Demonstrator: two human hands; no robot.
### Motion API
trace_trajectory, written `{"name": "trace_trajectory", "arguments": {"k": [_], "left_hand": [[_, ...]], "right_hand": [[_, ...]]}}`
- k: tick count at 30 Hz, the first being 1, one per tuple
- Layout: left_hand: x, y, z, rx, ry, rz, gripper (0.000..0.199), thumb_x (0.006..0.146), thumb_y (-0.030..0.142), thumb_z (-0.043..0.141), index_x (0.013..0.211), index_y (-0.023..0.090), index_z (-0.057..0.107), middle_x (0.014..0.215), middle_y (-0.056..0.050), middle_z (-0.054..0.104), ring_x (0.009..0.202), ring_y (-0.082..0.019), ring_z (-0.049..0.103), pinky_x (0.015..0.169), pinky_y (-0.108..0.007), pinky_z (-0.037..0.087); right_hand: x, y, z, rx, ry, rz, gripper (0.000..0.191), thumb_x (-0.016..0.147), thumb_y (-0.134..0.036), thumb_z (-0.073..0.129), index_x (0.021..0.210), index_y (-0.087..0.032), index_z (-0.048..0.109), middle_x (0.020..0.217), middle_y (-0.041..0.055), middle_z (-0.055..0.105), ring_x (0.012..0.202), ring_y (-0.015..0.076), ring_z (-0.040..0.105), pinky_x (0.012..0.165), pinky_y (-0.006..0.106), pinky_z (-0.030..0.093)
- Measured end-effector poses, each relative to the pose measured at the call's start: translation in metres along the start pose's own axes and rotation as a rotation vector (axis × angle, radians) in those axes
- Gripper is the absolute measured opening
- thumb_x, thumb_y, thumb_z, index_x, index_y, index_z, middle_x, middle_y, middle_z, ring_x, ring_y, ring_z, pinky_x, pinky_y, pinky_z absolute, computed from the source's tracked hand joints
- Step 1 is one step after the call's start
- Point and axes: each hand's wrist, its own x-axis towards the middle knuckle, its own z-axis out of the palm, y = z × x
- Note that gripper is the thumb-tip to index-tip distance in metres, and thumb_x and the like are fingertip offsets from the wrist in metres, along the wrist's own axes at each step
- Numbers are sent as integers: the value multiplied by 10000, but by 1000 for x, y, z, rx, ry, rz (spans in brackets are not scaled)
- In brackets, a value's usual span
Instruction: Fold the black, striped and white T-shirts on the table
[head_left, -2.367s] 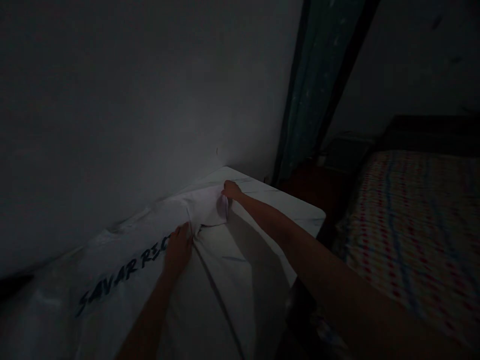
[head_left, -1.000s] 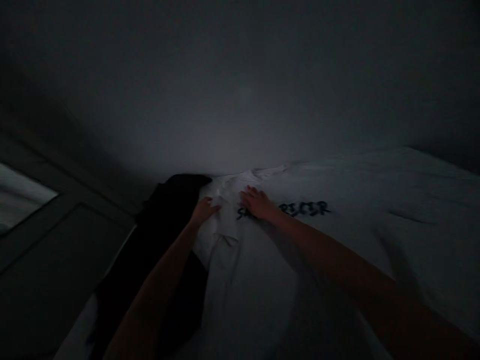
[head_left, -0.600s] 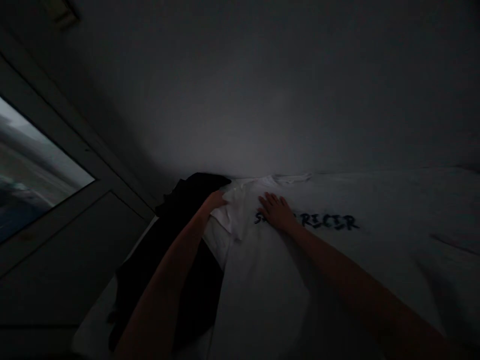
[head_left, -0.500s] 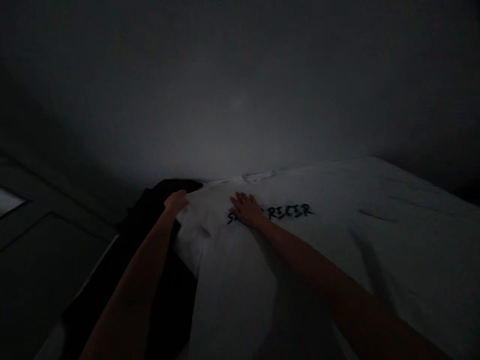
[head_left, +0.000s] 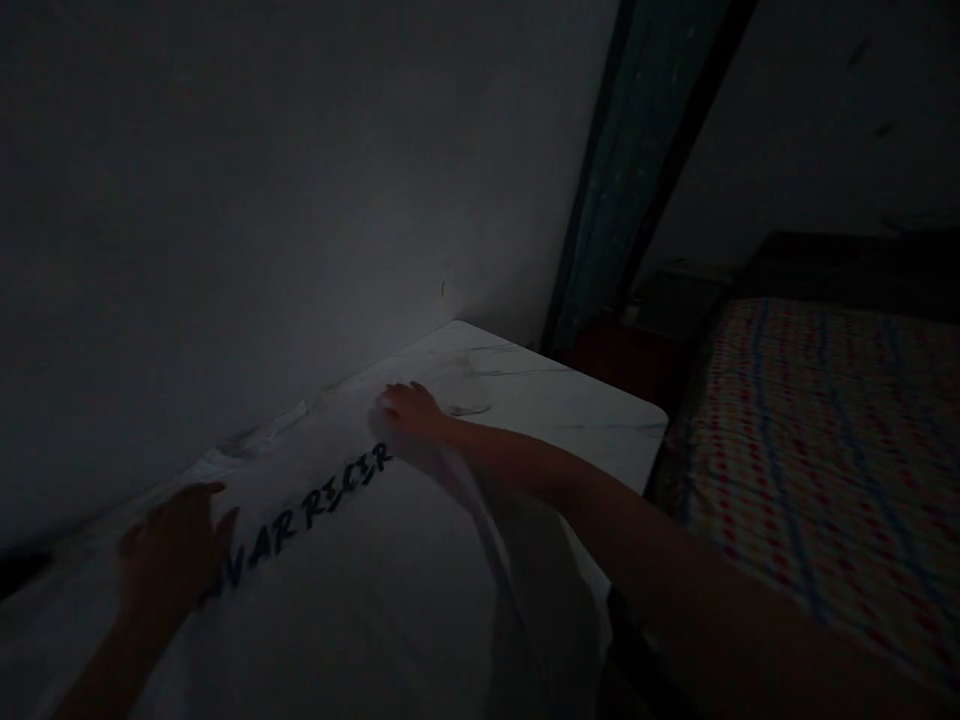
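A white T-shirt (head_left: 337, 580) with dark lettering across it lies spread on the table. My left hand (head_left: 169, 550) rests on the cloth at the left end of the lettering, thumb apart from the fingers. Past the lettering's right end, my right hand (head_left: 411, 408) has its fingers curled on the shirt's upper right part, apparently gripping the fabric. Below my right forearm the shirt's side edge hangs in a raised fold. The light is dim and the right fingertips are slightly blurred.
The white marbled table (head_left: 592, 405) meets a plain wall (head_left: 300, 200) along its back edge. A bed with a patterned cover (head_left: 810, 450) stands to the right. Beyond the table's far corner hangs a blue-green curtain (head_left: 630, 150).
The view has turned right. My right hand has gone from lying flat on the lettering to the shirt's right side. My left hand has left the shirt's left edge and lies by the lettering.
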Motion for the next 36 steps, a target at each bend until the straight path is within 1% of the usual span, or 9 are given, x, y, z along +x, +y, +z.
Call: {"name": "trace_trajectory", "arguments": {"k": [3, 6, 10, 14, 19, 23, 30, 33, 36], "left_hand": [[24, 79, 24, -76, 95, 44, 475, 877, 476, 315, 1172, 240, 604, 1274, -93, 672, 1188, -308, 617, 1001, -491, 488], [45, 156, 49, -204, 17, 180, 453, 903, 383, 383, 1264, 191, 577, 1384, -121, 604, 1278, -262, 562, 1090, -430, 440], [63, 232, 76, -261, -16, 250, 462, 961, 340, 388, 1362, 160, 533, 1483, -135, 514, 1355, -261, 495, 1143, -424, 393], [64, 270, 86, -229, -36, 233, 491, 994, 313, 338, 1436, 158, 486, 1521, -137, 467, 1391, -297, 453, 1140, -477, 385], [52, 278, 76, -147, -47, 224, 520, 1011, 347, 316, 1511, 239, 410, 1575, -92, 391, 1448, -321, 357, 1158, -546, 312], [52, 277, 69, -137, -66, 210, 519, 1011, 391, 334, 1517, 299, 396, 1592, -70, 364, 1461, -316, 333, 1166, -560, 287], [55, 281, 70, -168, -119, 190, 514, 1013, 377, 323, 1473, 191, 459, 1549, -133, 427, 1461, -315, 334, 1184, -575, 256], [47, 263, 68, -249, -184, 231, 514, 1010, 333, 334, 1491, 175, 419, 1552, -109, 428, 1454, -247, 362, 1198, -475, 287], [29, 215, 57, -250, -152, 243, 511, 995, 304, 374, 1499, 228, 412, 1555, -79, 428, 1458, -215, 358, 1205, -448, 282]], "right_hand": [[0, 73, -25, -57, 66, 318, 369, 976, -288, 519, 1316, -150, 558, 1325, 172, 622, 1230, 262, 576, 1072, 423, 400], [2, 119, -34, -87, 91, 504, 423, 954, -345, 549, 1288, -85, 550, 1289, 249, 604, 1188, 330, 589, 966, 435, 472], [10, 134, -24, -91, 95, 542, 433, 948, -386, 564, 1266, -93, 544, 1244, 226, 624, 1175, 312, 589, 958, 388, 474], [18, 134, -10, -78, 82, 456, 357, 1009, -269, 430, 1348, -165, 476, 1242, 165, 628, 1106, 239, 628, 901, 324, 488], [25, 148, -10, -84, 67, 438, 357, 1032, -200, 336, 1366, -185, 462, 1272, 161, 585, 995, 220, 665, 825, 320, 506], [28, 134, -13, -118, 96, 400, 379, 1003, -159, 348, 1335, -113, 524, 1362, 240, 523, 1218, 313, 547, 1009, 453, 428], [1, 79, -1, -84, -77, -132, 406, 1019, -345, 462, 1422, -347, 507, 1584, 6, 388, 1445, 187, 331, 1158, 364, 267], [-15, 92, -11, -121, -127, -28, 414, 1016, -341, 481, 1423, -276, 521, 1544, 111, 438, 1412, 231, 392, 1127, 416, 293], [-22, 103, -30, -192, -47, 164, 422, 1014, -271, 442, 1372, -74, 550, 1478, 315, 428, 1383, 356, 412, 1078, 578, 297]]}}
